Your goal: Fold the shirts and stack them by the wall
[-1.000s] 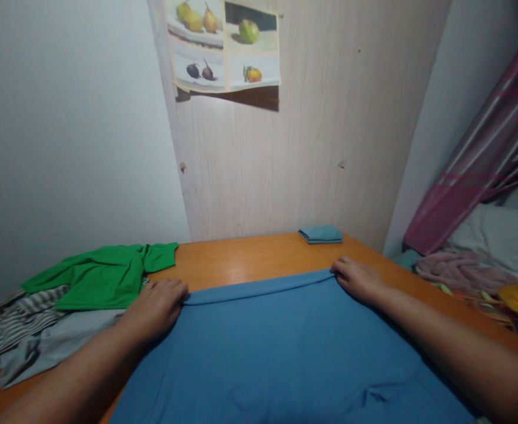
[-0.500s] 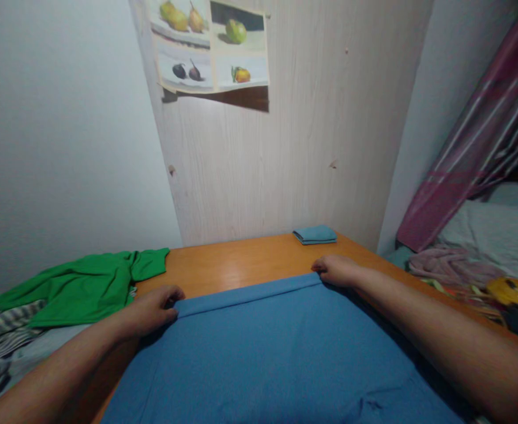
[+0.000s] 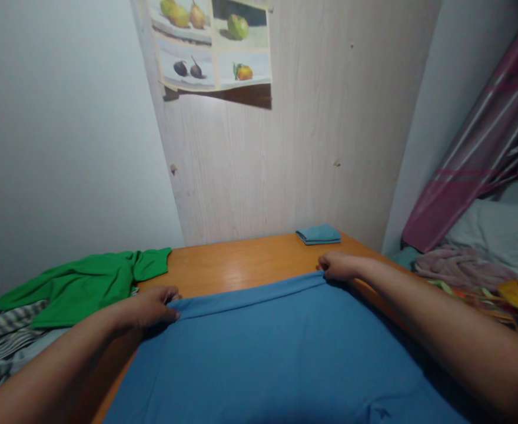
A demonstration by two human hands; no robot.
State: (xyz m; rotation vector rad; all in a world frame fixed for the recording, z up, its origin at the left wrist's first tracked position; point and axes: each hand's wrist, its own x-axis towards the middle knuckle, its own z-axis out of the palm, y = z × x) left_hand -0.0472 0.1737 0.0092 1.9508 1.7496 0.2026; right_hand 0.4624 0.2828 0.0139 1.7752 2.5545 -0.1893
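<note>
A blue garment (image 3: 259, 353) lies spread over the orange-brown table (image 3: 236, 259), and a narrow strip along its far edge is folded over. At the left end of that strip, my left hand (image 3: 155, 306) pinches the fabric between thumb and fingers. My right hand (image 3: 341, 267) grips the right end, its fingers closed on the cloth. Between the two hands the folded edge runs nearly straight. Some creases and a small dark mark show on the garment at lower right. Its near part runs out of view at the bottom.
A green shirt (image 3: 95, 282) lies at the left over striped clothing (image 3: 9, 335). Near the back right corner of the table sits a folded blue-grey cloth (image 3: 318, 234). A wall stands behind the table; a pink curtain (image 3: 457, 176) and bedding (image 3: 488, 229) are at right.
Both hands have moved slightly apart, and the folded edge looks a little more stretched between them. The view has shifted slightly.
</note>
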